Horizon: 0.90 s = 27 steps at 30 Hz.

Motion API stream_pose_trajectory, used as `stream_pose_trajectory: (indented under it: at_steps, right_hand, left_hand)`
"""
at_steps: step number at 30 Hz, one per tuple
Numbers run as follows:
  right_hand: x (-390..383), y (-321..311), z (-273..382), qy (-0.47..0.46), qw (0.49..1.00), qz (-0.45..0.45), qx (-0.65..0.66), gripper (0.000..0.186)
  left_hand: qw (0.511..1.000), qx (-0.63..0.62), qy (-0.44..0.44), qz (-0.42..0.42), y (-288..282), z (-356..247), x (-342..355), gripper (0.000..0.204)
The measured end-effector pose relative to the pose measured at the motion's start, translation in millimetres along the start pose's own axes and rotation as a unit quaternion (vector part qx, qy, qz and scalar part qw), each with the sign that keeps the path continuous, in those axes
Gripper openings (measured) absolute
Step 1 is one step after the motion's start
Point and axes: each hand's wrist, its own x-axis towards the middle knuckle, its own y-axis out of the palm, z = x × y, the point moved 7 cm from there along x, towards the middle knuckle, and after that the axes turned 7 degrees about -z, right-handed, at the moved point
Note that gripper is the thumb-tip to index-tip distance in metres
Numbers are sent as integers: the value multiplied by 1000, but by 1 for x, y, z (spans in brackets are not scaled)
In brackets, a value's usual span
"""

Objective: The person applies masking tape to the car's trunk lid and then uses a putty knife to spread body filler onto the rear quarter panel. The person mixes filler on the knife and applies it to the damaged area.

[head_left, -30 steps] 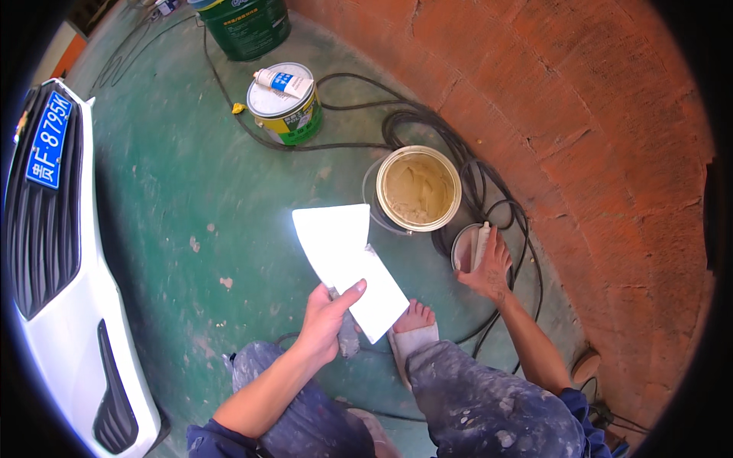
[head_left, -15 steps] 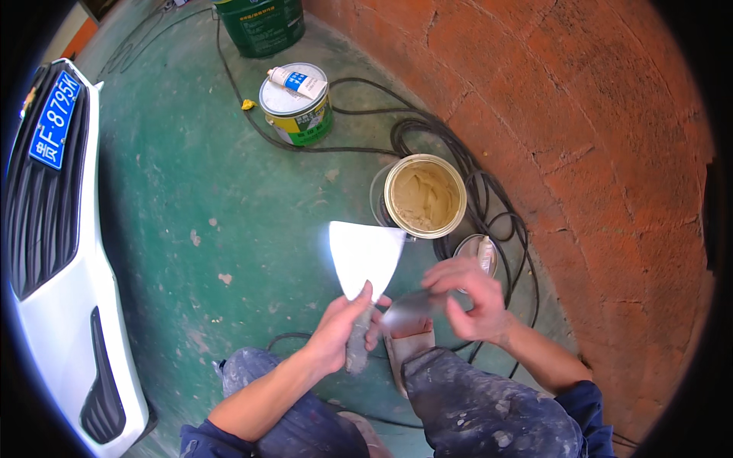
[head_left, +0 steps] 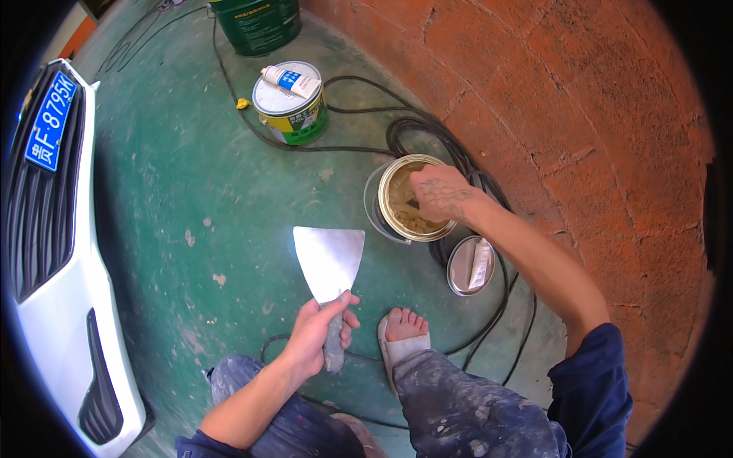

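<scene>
A putty knife (head_left: 330, 259) with a wide, shiny blade points up and away in front of me, its worn grey handle gripped by my left hand (head_left: 311, 332). My right hand (head_left: 441, 194) reaches over the rim of an open can (head_left: 384, 217), its fingers closed at the tan putty (head_left: 402, 185) inside. A small dark edge of a scraper (head_left: 413, 203) shows below these fingers; the rest of it is hidden by the hand and the putty. Beside the can lies a round lid (head_left: 460, 269) with a white tube (head_left: 479, 263) on it.
A closed yellow-green can (head_left: 294, 126) stands farther off with a blue-and-white tube (head_left: 290, 80) on top, behind it a dark green bucket (head_left: 256, 29). Black cable (head_left: 397, 137) coils by the rust-red wall (head_left: 565, 137). A white car's front (head_left: 114, 336) is at left.
My right hand has moved up and away from beside the putty knife to the open can, taking the scraper with it. My left hand has shifted slightly left with the putty knife.
</scene>
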Motion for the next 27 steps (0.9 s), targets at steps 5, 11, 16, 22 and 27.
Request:
stream_pose_trajectory:
  at_steps: [5,11,16,22,27]
  right_hand:
    - [13,22,-4,17,996,0,87,20]
    - [27,38,-11,-60,988,-22,143,24]
    - [24,48,-6,-48,981,0,190,22]
    - [15,19,0,-51,981,8,187,20]
    - [-16,-22,6,-46,983,-76,160,19]
  left_hand:
    - [1000,2,0,9,-6,5,1,32]
    - [999,17,19,19,-3,3,0,31]
    - [998,12,39,41,6,-2,1,34]
    - [993,31,98,56,10,-6,4,36]
    - [990,51,117,62,11,-14,14,34]
